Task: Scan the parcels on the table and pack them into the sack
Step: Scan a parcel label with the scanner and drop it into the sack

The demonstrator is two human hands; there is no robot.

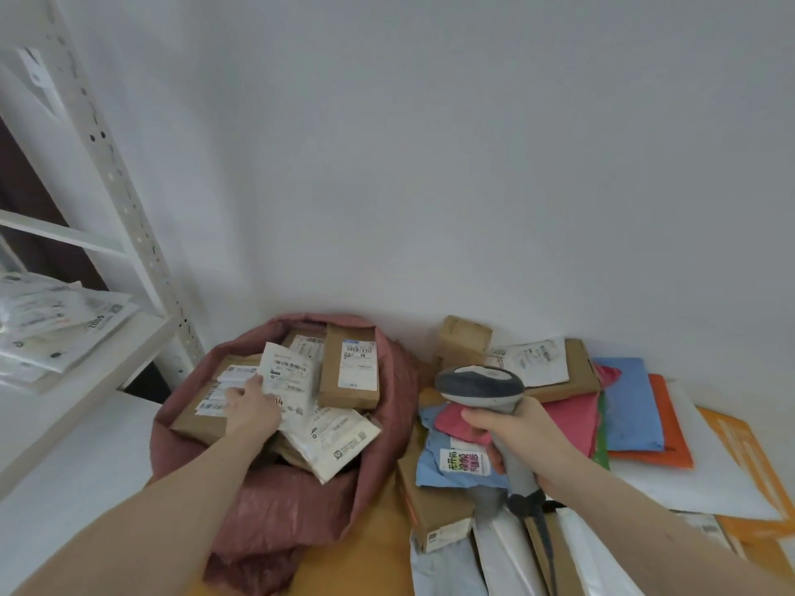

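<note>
A dusty-pink sack [279,509] stands open at centre left, filled with brown boxes and white labelled parcels. My left hand [251,408] reaches into it and holds a white labelled parcel [288,380] lying on top of the pile. To the right, my right hand [520,440] grips the handle of a grey barcode scanner [479,387], its head pointing left above the parcels on the table. Under the scanner lie a pink mailer [456,423] and a blue mailer with a label [460,462].
Brown boxes [462,342], blue, red and orange mailers [628,402] and white bags [602,552] cover the table on the right. A white metal shelf [129,234] with bagged parcels [51,329] stands at left. A white wall rises behind.
</note>
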